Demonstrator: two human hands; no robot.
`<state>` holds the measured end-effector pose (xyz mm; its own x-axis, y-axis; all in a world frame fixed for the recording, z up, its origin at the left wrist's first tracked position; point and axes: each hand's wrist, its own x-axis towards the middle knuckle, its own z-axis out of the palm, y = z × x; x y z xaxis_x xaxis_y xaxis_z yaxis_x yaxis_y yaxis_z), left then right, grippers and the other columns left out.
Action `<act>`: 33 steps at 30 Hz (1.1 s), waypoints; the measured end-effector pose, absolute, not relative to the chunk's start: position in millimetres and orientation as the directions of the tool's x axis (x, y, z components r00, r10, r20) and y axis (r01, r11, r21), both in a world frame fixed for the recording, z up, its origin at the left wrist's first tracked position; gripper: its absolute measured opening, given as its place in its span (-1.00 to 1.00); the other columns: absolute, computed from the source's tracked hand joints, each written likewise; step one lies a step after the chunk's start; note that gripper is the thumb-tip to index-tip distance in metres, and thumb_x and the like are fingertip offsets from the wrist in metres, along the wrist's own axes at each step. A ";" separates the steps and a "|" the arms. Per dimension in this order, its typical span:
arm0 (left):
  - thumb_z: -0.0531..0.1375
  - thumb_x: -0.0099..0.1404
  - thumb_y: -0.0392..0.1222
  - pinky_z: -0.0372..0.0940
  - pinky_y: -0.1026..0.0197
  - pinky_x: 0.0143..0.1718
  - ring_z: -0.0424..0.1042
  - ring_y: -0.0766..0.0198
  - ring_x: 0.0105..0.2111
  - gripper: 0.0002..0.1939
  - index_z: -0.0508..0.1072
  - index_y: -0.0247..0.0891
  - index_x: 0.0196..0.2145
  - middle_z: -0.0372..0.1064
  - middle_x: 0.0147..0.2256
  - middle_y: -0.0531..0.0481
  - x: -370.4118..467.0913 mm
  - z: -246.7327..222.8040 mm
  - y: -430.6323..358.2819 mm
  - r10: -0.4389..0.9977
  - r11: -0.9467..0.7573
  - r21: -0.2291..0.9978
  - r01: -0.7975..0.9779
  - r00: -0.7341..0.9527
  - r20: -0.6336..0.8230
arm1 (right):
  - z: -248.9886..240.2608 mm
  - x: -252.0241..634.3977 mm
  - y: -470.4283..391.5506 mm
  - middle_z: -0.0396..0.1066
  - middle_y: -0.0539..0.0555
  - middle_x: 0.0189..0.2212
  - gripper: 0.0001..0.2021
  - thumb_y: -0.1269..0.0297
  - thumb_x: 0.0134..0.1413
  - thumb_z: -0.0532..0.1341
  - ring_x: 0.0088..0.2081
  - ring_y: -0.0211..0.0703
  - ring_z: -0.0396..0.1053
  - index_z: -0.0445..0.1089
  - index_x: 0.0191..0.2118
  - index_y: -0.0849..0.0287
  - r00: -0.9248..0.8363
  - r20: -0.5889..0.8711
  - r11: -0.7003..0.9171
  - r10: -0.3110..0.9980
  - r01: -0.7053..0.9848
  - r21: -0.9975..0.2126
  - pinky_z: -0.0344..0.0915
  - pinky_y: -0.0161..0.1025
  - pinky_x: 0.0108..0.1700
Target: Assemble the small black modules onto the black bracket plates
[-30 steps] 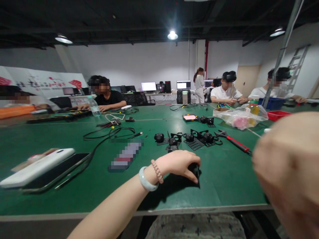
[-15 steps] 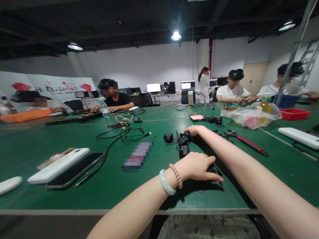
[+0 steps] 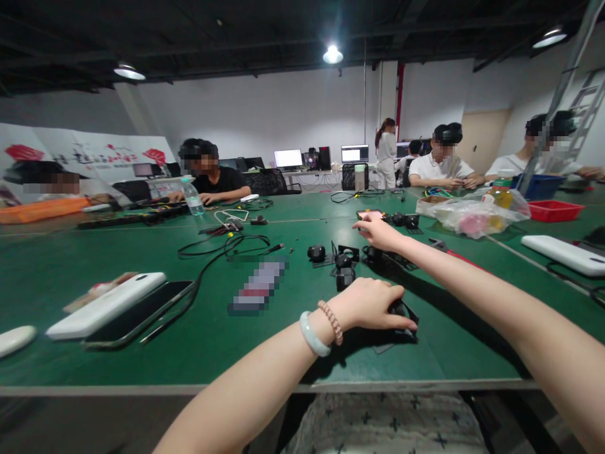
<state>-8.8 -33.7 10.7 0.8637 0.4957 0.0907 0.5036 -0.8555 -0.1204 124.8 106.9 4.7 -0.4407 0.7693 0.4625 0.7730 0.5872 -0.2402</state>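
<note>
Near the worktop's front edge, right of centre, left hand grasps a black part between thumb and fingers, probably to steady it. Right hand released, fingers loosely extended by the pink pad; contact unclear. Loose black pieces sit farther in, perhaps grouped for easy reach.

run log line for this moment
left hand: gripping black bracket part | right hand: nothing visibly held, near pink pad | adjustable wrench: partly behind right forearm
</note>
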 end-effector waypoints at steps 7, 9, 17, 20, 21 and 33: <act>0.02 0.00 0.29 0.18 0.24 -0.46 0.38 0.11 -0.36 -0.44 0.22 -0.22 -0.23 0.36 -0.32 -0.07 -7.8 6.6 -18.2 0.520 -0.843 -0.059 0.535 0.837 0.169 | -20.1 180.4 19.1 0.20 0.11 -0.19 -0.81 0.43 0.00 0.03 -0.15 -0.19 0.22 0.35 -0.30 0.18 -0.527 0.533 0.743 0.662 0.552 -0.378 0.16 -0.21 -0.06; 0.05 -0.01 0.27 0.19 0.23 -0.41 0.37 0.11 -0.29 -0.41 0.18 -0.21 -0.16 0.34 -0.26 -0.09 -8.0 4.5 -12.9 0.528 -0.841 -0.016 0.540 0.827 0.191 | -25.3 191.6 3.0 0.24 0.10 -0.24 -0.86 0.38 -0.03 0.08 -0.20 -0.19 0.25 0.35 -0.31 0.19 -0.501 0.468 0.685 0.728 0.527 -0.503 0.23 -0.21 -0.13; 0.10 -0.05 0.25 0.19 0.24 -0.38 0.35 0.14 -0.28 -0.40 0.16 -0.20 -0.15 0.32 -0.26 -0.07 -6.2 1.0 -3.2 0.599 -0.799 0.099 0.593 0.774 0.207 | -36.9 207.9 -12.7 0.15 0.10 -0.11 -0.47 0.28 -0.28 0.29 -0.21 -0.24 0.27 0.18 -0.07 0.14 -0.573 0.235 0.455 0.785 0.277 -0.846 0.31 -0.25 -0.21; 0.11 -0.07 0.25 0.17 0.25 -0.41 0.36 0.14 -0.32 -0.41 0.17 -0.19 -0.18 0.33 -0.28 -0.06 -4.6 2.3 -6.4 0.627 -0.776 0.091 0.624 0.749 0.215 | -40.0 206.3 -10.3 0.14 0.11 -0.09 -0.39 0.27 -0.32 0.31 -0.19 -0.23 0.26 0.15 -0.02 0.12 -0.591 0.211 0.432 0.779 0.262 -0.863 0.29 -0.22 -0.16; 0.10 -0.06 0.26 0.17 0.25 -0.42 0.36 0.14 -0.33 -0.41 0.17 -0.19 -0.19 0.33 -0.29 -0.06 -4.0 2.5 -7.6 0.637 -0.767 0.093 0.635 0.739 0.220 | -40.8 205.7 -9.5 0.13 0.11 -0.08 -0.37 0.27 -0.32 0.31 -0.18 -0.22 0.25 0.14 -0.01 0.12 -0.591 0.209 0.427 0.779 0.255 -0.868 0.29 -0.21 -0.15; 0.14 -0.16 0.28 0.20 0.24 -0.52 0.37 0.18 -0.47 -0.36 0.23 -0.25 -0.23 0.32 -0.46 0.00 0.7 -7.8 -9.4 0.794 -0.605 0.381 0.699 0.564 0.225 | -43.1 202.2 -6.4 0.12 0.12 -0.08 -0.34 0.26 -0.32 0.32 -0.13 -0.18 0.24 0.13 0.02 0.12 -0.614 0.249 0.459 0.749 0.211 -0.863 0.26 -0.20 -0.11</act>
<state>0.7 -9.4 -7.8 0.5643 0.7943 0.2252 0.6992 -0.6048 0.3811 202.2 -6.4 -43.1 -0.6136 0.7493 0.2492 0.2105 0.4594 -0.8629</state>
